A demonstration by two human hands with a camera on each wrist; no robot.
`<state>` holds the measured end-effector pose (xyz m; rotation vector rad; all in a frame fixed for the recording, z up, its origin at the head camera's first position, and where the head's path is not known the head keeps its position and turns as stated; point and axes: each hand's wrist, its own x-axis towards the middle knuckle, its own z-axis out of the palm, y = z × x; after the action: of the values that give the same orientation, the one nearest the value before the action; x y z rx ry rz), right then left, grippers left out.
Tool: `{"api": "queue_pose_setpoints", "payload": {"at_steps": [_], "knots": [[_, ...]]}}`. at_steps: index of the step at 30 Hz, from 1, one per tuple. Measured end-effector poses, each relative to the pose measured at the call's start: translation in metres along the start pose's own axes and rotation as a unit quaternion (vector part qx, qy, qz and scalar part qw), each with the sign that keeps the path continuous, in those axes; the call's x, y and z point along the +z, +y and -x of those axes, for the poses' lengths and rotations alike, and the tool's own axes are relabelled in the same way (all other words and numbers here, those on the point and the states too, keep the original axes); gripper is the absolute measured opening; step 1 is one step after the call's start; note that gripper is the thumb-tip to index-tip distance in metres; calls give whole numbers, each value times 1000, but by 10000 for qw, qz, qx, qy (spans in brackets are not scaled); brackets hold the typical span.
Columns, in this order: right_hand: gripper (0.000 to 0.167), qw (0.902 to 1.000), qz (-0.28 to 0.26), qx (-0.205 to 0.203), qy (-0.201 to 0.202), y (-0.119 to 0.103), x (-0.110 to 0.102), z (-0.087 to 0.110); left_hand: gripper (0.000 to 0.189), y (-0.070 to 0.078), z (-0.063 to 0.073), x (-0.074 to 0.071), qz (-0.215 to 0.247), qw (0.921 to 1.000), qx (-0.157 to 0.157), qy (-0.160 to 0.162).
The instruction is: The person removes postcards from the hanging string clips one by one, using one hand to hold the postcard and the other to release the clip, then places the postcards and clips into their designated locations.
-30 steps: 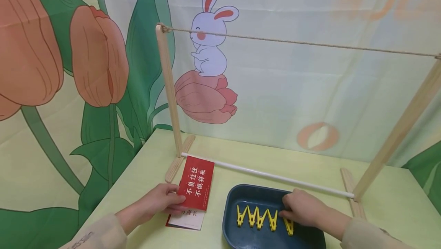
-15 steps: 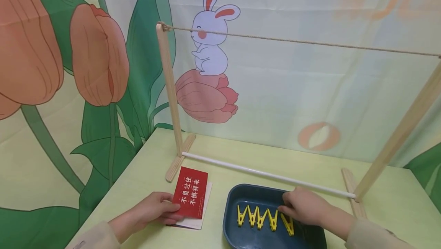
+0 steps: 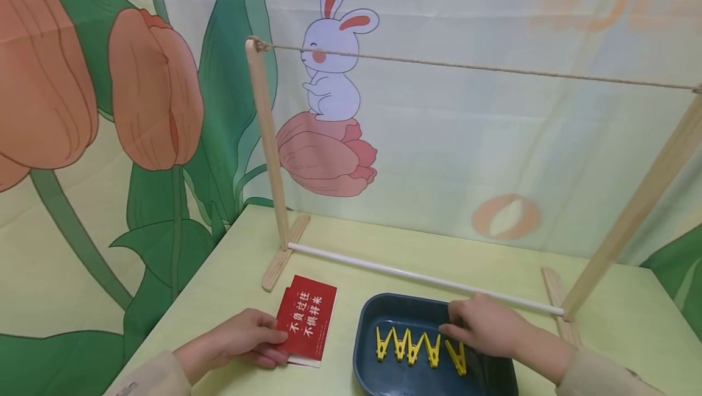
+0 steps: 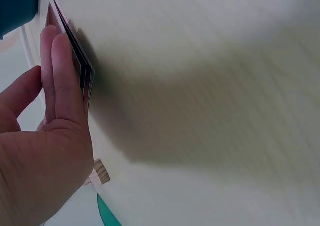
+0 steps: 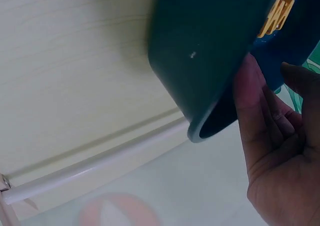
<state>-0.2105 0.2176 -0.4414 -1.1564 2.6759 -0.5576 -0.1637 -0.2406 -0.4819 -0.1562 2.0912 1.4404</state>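
Observation:
A red card with white Chinese characters lies over a white card at the table's left front. My left hand pinches their left edge, thumb on the upper side; in the left wrist view its fingers lie along the layered cards. Several yellow clothespins stand in a row in the dark blue tray. My right hand hangs at the tray's far right rim, thumb apart from its bent fingers, close to the rightmost clothespin. Nothing shows between those fingers.
Behind the tray stands a wooden frame with left post and right post. A twine line joins their tops, and a white rod joins the feet. A printed cloth hangs behind.
My left hand brings the red card down toward me onto the other cards, and they now overlap more closely. My right hand shifts slightly off the rightmost clothespin, whose top shows now.

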Motion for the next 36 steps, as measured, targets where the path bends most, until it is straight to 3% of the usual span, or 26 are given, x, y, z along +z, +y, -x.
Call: {"api": "queue_pose_setpoints", "payload": {"at_steps": [5,12,19,24,29,36], "knots": [[31,9996,-295,0,-7,-2,-5,3,24,2,2,0,-375,9992,-61,88],[28,9990,-205,-25,391,3,-11,13,25,3,5,0,-955,9950,-75,290],[24,9979,-387,298,422,2,-20,23,31,8,6,-1,-1760,9802,-506,748],[23,9966,-521,448,465,4,-24,30,33,12,7,-3,-2161,9712,-622,782],[22,9960,-491,474,583,8,-23,36,33,16,8,-4,-2399,9656,-571,829],[19,9946,-378,573,779,12,-23,48,34,16,7,-11,-2491,9622,-274,1069]]}}
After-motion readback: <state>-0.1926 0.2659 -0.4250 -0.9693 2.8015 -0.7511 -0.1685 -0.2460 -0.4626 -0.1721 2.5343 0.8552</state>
